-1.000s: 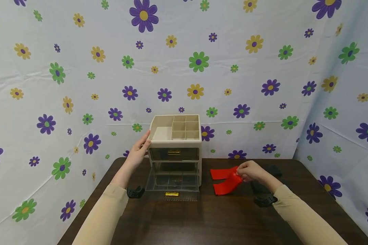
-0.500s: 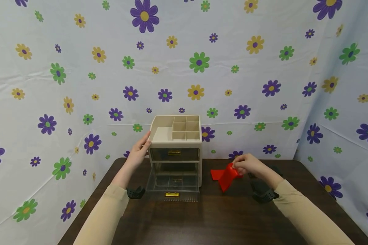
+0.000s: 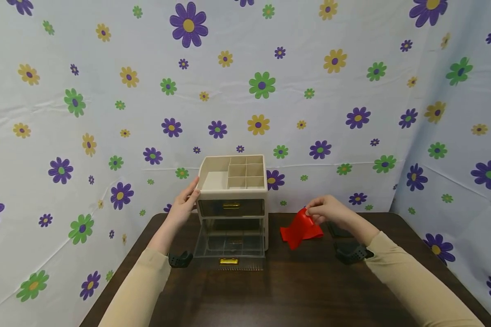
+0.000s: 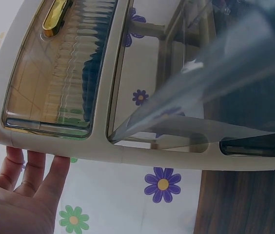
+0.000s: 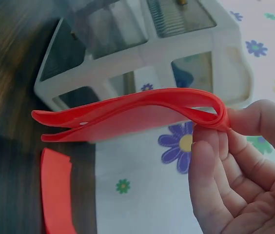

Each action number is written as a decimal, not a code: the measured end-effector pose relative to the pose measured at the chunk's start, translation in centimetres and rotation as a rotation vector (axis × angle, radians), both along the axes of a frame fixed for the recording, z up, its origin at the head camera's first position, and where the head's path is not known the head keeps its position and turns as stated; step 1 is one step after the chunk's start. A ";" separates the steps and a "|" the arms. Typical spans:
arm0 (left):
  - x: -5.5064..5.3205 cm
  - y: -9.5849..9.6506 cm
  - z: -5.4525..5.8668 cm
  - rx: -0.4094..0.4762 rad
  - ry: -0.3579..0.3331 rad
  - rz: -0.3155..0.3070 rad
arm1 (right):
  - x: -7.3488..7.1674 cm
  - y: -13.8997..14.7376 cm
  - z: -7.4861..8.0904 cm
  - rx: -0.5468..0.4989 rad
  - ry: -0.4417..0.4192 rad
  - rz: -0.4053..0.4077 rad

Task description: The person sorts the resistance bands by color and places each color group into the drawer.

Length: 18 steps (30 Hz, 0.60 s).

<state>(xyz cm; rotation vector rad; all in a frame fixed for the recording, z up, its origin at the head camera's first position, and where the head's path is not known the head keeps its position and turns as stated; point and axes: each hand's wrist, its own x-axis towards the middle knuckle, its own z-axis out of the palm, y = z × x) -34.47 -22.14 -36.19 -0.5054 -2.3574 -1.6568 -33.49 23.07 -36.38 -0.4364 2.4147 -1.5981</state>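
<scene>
A cream drawer organizer (image 3: 232,195) stands at the back of the table, its clear middle drawer (image 3: 217,244) pulled out. My left hand (image 3: 182,210) rests against its left side; in the left wrist view, the extended fingers (image 4: 32,170) press the cream side edge. To the organizer's right, my right hand (image 3: 331,214) pinches a folded red strip (image 3: 298,227) between thumb and fingertips. Seen from the right wrist, the held strip (image 5: 127,103) forms a loop at the pinch, with its two ends hanging away. Another red strip (image 5: 57,191) lies on the table below.
Brown table (image 3: 286,295) runs back to a flower-printed curtain (image 3: 229,100). Dark flat items (image 3: 338,230) lie beneath and beyond my right wrist. The organizer's top holds open compartments (image 3: 246,170); its upper drawer (image 3: 231,207) is closed.
My right hand has lifted the red strip and shifted slightly left and upward, with the strip now hanging over the other one. My left hand stays at the organizer's side.
</scene>
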 end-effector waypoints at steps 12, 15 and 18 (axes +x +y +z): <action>2.3 0.9 2.3 -0.006 -0.027 -0.021 | 0.7 -1.2 3.7 0.003 0.043 0.004; 1.8 0.7 1.7 0.005 -0.015 -0.022 | 0.9 -1.5 4.7 0.009 0.055 0.014; 1.0 0.4 1.0 -0.001 0.003 -0.017 | 1.3 -1.6 5.7 0.011 0.054 0.016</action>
